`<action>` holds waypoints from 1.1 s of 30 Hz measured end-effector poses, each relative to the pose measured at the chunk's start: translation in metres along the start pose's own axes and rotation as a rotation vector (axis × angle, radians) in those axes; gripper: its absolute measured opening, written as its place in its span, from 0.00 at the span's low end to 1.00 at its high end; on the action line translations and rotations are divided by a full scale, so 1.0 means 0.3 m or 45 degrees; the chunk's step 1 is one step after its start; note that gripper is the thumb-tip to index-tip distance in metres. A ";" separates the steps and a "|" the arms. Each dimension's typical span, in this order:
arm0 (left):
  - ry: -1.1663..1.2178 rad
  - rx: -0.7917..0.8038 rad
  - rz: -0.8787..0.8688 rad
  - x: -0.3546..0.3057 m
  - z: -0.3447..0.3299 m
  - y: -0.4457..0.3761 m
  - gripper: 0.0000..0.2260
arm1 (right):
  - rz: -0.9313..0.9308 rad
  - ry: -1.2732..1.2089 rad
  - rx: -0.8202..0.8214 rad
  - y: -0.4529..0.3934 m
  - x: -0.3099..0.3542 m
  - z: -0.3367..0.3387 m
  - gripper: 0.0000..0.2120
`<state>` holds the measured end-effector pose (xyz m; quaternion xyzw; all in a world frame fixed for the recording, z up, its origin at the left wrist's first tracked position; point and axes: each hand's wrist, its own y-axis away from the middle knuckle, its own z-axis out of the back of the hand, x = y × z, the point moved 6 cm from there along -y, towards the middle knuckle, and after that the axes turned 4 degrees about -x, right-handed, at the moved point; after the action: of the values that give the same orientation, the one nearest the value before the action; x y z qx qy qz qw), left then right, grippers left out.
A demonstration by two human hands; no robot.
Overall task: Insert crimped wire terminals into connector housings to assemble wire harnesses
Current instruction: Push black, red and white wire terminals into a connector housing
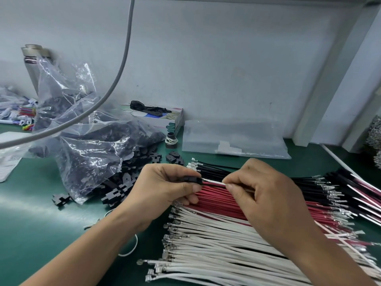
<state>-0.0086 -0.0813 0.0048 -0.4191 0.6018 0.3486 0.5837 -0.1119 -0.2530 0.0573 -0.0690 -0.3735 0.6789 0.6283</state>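
White wire (214, 182) between pinching fingers (232, 187)

Bag of housings (86, 153) lies left of the wire rows (226, 234); box (165, 118) behind (against the wall (226, 69)).

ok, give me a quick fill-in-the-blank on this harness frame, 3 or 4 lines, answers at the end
1. The left hand holds a connector housing whose colour is ____.
2. The right hand pinches a wire whose colour is ____.
3. On the mat, the red wires lie between the black wires and the ____ wires.
4. The loose housings spill from a clear plastic ____.

Missing words: black; white; white; bag
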 end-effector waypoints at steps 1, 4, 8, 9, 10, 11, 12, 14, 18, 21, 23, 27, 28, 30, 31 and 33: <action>0.002 0.009 0.002 -0.001 0.000 0.000 0.12 | 0.005 0.011 0.005 0.005 -0.002 -0.010 0.02; 0.001 0.015 0.015 -0.001 0.003 0.001 0.13 | 0.027 -0.002 -0.038 0.008 -0.010 -0.013 0.04; 0.004 0.028 0.026 0.000 0.001 -0.001 0.14 | 0.087 -0.035 -0.143 0.002 -0.007 0.019 0.03; 0.006 0.030 0.027 0.001 0.001 -0.001 0.15 | 0.104 -0.036 -0.153 0.003 -0.001 0.017 0.03; 0.008 0.028 0.028 0.002 0.001 -0.002 0.15 | 0.111 -0.042 -0.160 0.007 0.003 0.013 0.03; 0.010 0.025 0.028 0.003 0.002 -0.003 0.16 | 0.112 -0.049 -0.165 0.010 0.005 0.007 0.03; 0.012 0.023 0.026 0.003 0.002 -0.003 0.17 | 0.114 -0.054 -0.169 0.014 0.006 0.001 0.03; 0.020 0.023 0.023 0.003 0.002 -0.002 0.17 | 0.129 -0.040 -0.183 0.018 0.009 -0.004 0.02; 0.031 0.044 0.005 0.001 -0.002 0.001 0.17 | 0.169 0.015 -0.239 0.018 0.017 0.002 0.03; -0.014 0.067 -0.022 -0.005 -0.004 0.009 0.16 | 0.174 -0.027 -0.228 0.023 0.019 -0.013 0.01; -0.066 0.069 -0.051 -0.010 -0.002 0.013 0.15 | 0.099 -0.185 -0.195 0.023 -0.003 -0.029 0.02; -0.230 0.103 -0.119 -0.021 -0.016 0.026 0.11 | -0.065 -0.443 -0.131 0.026 -0.033 -0.055 0.07; -0.272 0.110 -0.135 -0.022 -0.021 0.030 0.11 | -0.026 -0.420 -0.121 0.029 -0.020 -0.060 0.06; -0.321 0.101 -0.157 -0.023 -0.021 0.031 0.10 | 0.053 -0.359 -0.112 0.034 0.003 -0.065 0.05; -0.321 0.096 -0.163 -0.023 -0.020 0.030 0.10 | 0.056 -0.353 -0.101 0.035 0.002 -0.065 0.04; -0.292 0.093 -0.172 -0.024 -0.016 0.025 0.10 | 0.044 -0.340 -0.083 0.029 -0.007 -0.059 0.04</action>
<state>-0.0176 -0.0819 0.0117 -0.3944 0.5138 0.3321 0.6857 -0.1087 -0.2468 0.0389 -0.0048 -0.4744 0.6804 0.5585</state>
